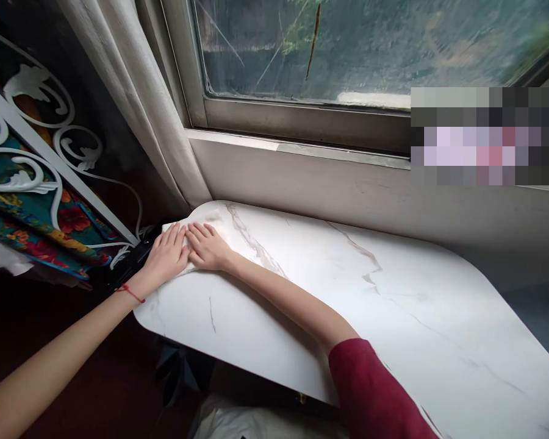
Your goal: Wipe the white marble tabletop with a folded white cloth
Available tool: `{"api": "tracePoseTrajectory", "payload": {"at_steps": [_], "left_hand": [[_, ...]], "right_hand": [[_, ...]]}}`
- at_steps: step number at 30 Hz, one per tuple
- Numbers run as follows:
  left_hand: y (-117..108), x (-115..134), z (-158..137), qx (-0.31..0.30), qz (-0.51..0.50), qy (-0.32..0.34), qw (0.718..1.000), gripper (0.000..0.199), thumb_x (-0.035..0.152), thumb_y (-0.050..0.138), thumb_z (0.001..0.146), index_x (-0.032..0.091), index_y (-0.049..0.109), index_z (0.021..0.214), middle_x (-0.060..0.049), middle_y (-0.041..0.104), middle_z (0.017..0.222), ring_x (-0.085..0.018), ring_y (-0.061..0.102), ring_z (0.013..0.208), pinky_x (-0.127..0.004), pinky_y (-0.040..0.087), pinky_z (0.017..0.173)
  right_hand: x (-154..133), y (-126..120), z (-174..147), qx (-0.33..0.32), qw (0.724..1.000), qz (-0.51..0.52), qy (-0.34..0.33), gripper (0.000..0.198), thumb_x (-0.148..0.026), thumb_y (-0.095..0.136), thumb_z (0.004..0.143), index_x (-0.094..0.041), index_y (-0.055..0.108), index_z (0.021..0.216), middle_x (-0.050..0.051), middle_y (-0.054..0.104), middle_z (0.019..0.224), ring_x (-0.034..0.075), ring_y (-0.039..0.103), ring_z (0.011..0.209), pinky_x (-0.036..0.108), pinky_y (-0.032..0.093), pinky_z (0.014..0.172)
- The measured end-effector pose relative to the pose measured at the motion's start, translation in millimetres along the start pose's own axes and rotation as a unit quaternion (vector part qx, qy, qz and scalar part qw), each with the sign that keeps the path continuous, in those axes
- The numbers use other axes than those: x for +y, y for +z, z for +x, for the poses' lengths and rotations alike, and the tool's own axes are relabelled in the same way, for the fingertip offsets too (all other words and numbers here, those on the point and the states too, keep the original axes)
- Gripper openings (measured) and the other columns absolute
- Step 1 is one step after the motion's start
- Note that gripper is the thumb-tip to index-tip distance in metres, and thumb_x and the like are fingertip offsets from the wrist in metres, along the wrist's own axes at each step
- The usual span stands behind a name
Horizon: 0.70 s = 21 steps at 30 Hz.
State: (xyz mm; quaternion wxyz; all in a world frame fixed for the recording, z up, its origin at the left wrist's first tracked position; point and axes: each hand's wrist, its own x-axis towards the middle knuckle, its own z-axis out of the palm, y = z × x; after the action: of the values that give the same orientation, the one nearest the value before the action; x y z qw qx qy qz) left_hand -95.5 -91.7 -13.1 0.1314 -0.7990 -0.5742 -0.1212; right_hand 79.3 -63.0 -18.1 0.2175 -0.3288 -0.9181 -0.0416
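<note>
At the far left corner of the white marble-patterned tabletop (311, 268) lies a white cloth or tissue (214, 217), partly hidden under my hands. My left hand (165, 255), with a thin red string on its wrist, rests flat on the cloth near the table's left edge, fingers stretched out. Beside it, my right hand (207, 247) also lies flat on the cloth, its fingers slightly spread and touching or nearly touching the left hand. Both palms face down, so what is beneath them is hidden.
A window (302, 116) and its sill run behind the table. A pale curtain (132, 91) hangs down to the back left corner. White scrolled metalwork (59, 146) with flowered cloth behind it stands at left. Pale fabric (251, 421) lies below the front edge. A blurred patch covers the upper right.
</note>
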Motion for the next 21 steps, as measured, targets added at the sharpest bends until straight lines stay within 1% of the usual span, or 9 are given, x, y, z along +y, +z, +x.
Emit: {"api": "tracePoseTrajectory", "payload": {"at_steps": [3,6,9,12,15,17,21], "left_hand": [[-9,-1,-33,0.019,-0.003,-0.002,1.000,0.063,0.032,0.027,0.095,0.001,0.042,0.149,-0.025,0.043,0.155,-0.033,0.038,0.148,-0.051,0.032,0.119],[-17,3,-59,0.036,0.000,0.009,0.999,0.064,0.032,0.026,0.096,0.000,0.042,0.149,-0.026,0.044,0.154,-0.036,0.041,0.145,-0.053,0.033,0.118],[-24,10,-81,0.053,0.009,0.021,0.998,0.064,0.033,0.027,0.096,0.001,0.040,0.150,-0.027,0.045,0.152,-0.038,0.045,0.142,-0.054,0.036,0.116],[-31,21,-101,0.070,0.020,0.038,0.997,0.064,0.031,0.029,0.096,0.003,0.033,0.154,-0.027,0.046,0.152,-0.039,0.046,0.141,-0.054,0.038,0.113],[-37,35,-117,0.081,0.034,0.048,0.995,0.066,0.028,0.031,0.096,0.005,0.024,0.158,-0.028,0.045,0.152,-0.040,0.047,0.139,-0.056,0.039,0.111],[-40,43,-123,0.085,0.044,0.051,0.994,0.067,0.027,0.031,0.096,0.005,0.021,0.158,-0.028,0.044,0.152,-0.041,0.047,0.139,-0.057,0.039,0.110],[-40,53,-125,0.083,0.061,0.054,0.993,0.066,0.027,0.029,0.096,0.001,0.023,0.156,-0.030,0.043,0.152,-0.042,0.045,0.140,-0.057,0.038,0.110]], "right_hand": [[-26,-3,-9,0.005,1.000,0.007,-0.022,0.057,-0.032,0.044,0.100,0.002,0.044,0.146,0.022,0.043,0.156,0.033,0.037,0.146,0.048,0.026,0.123],[-48,-9,-23,0.009,0.999,0.016,-0.032,0.059,-0.034,0.045,0.100,0.003,0.044,0.146,0.023,0.044,0.155,0.034,0.037,0.146,0.049,0.026,0.123],[-66,-17,-38,0.019,0.999,0.019,-0.037,0.061,-0.035,0.043,0.100,0.005,0.043,0.146,0.024,0.044,0.154,0.035,0.038,0.146,0.050,0.027,0.122],[-80,-24,-55,0.028,0.998,0.018,-0.044,0.062,-0.037,0.042,0.101,0.006,0.043,0.146,0.025,0.045,0.154,0.036,0.038,0.145,0.050,0.027,0.122],[-90,-30,-70,0.033,0.998,0.025,-0.053,0.063,-0.037,0.043,0.100,0.007,0.044,0.145,0.026,0.045,0.153,0.036,0.038,0.145,0.049,0.028,0.122],[-93,-34,-78,0.033,0.997,0.033,-0.056,0.063,-0.036,0.044,0.099,0.007,0.044,0.145,0.026,0.045,0.153,0.037,0.038,0.145,0.050,0.028,0.122],[-91,-40,-86,0.021,0.997,0.052,-0.060,0.064,-0.035,0.046,0.098,0.008,0.042,0.145,0.027,0.045,0.153,0.038,0.038,0.145,0.052,0.028,0.122]]}}
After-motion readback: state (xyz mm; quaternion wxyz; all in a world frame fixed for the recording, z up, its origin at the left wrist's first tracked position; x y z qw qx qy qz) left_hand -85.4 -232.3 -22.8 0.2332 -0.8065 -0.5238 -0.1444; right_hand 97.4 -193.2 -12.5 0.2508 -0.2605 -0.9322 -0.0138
